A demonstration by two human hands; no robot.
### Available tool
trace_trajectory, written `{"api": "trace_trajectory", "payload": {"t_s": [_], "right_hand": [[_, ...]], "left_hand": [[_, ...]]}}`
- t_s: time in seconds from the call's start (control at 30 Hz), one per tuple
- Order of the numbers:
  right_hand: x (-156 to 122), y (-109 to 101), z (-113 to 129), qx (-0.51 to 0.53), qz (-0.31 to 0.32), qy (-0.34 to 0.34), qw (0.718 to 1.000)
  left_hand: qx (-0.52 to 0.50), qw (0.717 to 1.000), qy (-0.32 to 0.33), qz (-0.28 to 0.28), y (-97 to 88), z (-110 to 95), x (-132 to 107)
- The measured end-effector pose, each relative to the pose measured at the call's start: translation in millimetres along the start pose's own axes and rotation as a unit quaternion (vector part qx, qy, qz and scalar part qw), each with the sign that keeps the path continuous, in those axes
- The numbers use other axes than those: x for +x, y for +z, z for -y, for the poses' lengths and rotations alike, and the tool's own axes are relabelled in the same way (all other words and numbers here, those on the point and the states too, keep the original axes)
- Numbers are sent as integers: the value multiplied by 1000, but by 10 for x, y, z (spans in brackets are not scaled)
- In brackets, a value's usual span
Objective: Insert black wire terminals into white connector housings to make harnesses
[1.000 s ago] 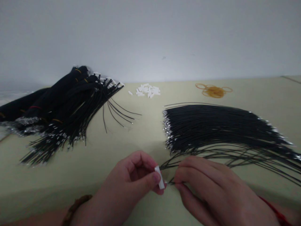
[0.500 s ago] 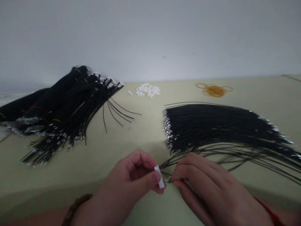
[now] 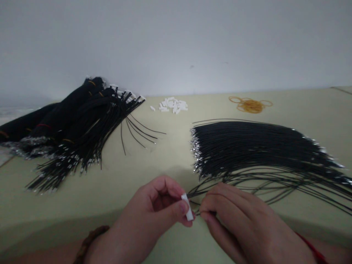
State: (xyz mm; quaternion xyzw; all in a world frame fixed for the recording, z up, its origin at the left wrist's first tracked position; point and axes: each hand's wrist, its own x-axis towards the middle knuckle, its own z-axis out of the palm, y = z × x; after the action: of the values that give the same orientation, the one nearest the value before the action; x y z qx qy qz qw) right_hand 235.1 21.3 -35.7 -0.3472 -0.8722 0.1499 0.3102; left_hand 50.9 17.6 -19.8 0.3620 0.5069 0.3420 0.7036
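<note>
My left hand [image 3: 156, 211] pinches a small white plastic connector housing [image 3: 187, 207] upright between thumb and fingertips. My right hand [image 3: 236, 227] sits just beside it, its thumb and forefinger gripping the metal-tipped ends of a few thin black wires [image 3: 202, 209]. Those tips almost touch the housing, and the fingers partly hide them. The wires run back to the right into a wide fan of black wires [image 3: 247, 150] lying on the table, with silver crimped ends along its left edge.
A heap of bundled black wires [image 3: 82, 124] lies at the left, against the wall. Loose white connector housings [image 3: 173, 105] and a tangle of rubber bands [image 3: 250, 106] lie at the back of the pale green table [image 3: 82, 205]. My wrists wear a bead bracelet [image 3: 92, 238] and a red string [image 3: 309, 245].
My right hand has moved slightly left, bringing the wire tips closer to the white housing. The loose wires under it have shifted with it. My left hand has barely moved.
</note>
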Motion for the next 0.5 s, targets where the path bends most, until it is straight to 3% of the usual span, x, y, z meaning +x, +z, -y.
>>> {"api": "trace_trajectory", "payload": {"t_s": [0.5], "right_hand": [[19, -7, 11, 8, -8, -10, 1000]], "left_hand": [[-12, 1000, 11, 2, 9, 1, 20]]}}
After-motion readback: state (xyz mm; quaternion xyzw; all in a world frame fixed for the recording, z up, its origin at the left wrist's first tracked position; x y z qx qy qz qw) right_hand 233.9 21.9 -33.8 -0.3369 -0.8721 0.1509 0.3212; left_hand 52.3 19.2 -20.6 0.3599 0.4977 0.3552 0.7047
